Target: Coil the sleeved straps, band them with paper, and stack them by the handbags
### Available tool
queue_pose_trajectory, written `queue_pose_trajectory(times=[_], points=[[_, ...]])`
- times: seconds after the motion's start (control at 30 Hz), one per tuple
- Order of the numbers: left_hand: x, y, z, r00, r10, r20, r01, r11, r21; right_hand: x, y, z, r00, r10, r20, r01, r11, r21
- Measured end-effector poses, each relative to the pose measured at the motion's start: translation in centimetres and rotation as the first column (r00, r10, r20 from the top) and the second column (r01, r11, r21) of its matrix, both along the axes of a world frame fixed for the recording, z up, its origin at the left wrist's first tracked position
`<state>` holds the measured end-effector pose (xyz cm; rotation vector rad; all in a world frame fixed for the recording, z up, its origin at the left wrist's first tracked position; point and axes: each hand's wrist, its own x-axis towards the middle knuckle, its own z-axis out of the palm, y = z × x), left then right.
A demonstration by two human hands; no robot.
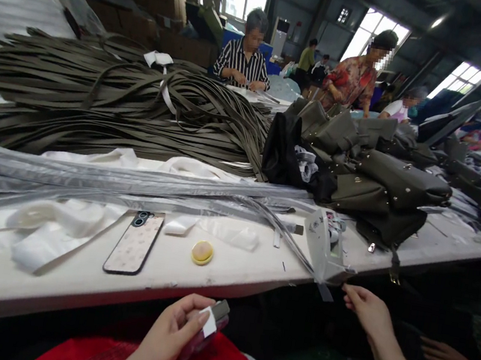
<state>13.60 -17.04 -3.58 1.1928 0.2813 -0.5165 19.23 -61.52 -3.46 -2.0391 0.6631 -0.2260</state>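
Observation:
My left hand (175, 331) is closed around a small bundle of olive-grey strip pieces (220, 309), with a white tag (209, 325) under my thumb. The bundle is held in front of the table edge, above red cloth (114, 345). My right hand (364, 306) has its fingers pinched together at the table's front edge; what they hold, if anything, is too small to make out. Just left of those fingertips is a white box (319, 241) with small items inside. Long grey-silver strips (271, 214) run past it, their ends hanging over the edge.
On the table lie a phone (134, 243), a round yellow tin (202, 252) and white ribbon (49, 235). Behind are piled olive straps (178, 109) and olive bags (373, 177). Another person's hand (445, 357) shows at the lower right. People work across the table.

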Motion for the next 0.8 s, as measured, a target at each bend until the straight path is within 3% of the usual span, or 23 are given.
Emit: queue_pose_trajectory(times=[0.13, 0.27, 0.43, 0.8], points=[[-0.1, 0.2, -0.1, 1.0, 0.005, 0.012, -0.005, 1.0, -0.026, 0.2, 0.5, -0.7, 0.989, -0.086, 0.123, 0.097, 0.992, -0.08], [-0.1, -0.1, 0.4, 0.999, 0.008, 0.036, -0.007, 0.999, -0.032, 1.9, 3.3, -0.9, 0.96, -0.107, 0.258, 0.147, 0.98, -0.138], [-0.2, -0.6, 0.7, 0.996, 0.077, 0.043, -0.076, 0.996, -0.036, 4.2, 5.8, -0.3, 0.954, -0.199, 0.223, 0.272, 0.888, -0.371], [0.2, -1.2, 1.7, 0.999, 0.022, 0.029, -0.021, 0.999, -0.031, 9.6, 8.2, -0.3, 0.97, -0.019, 0.241, 0.128, 0.886, -0.446]])
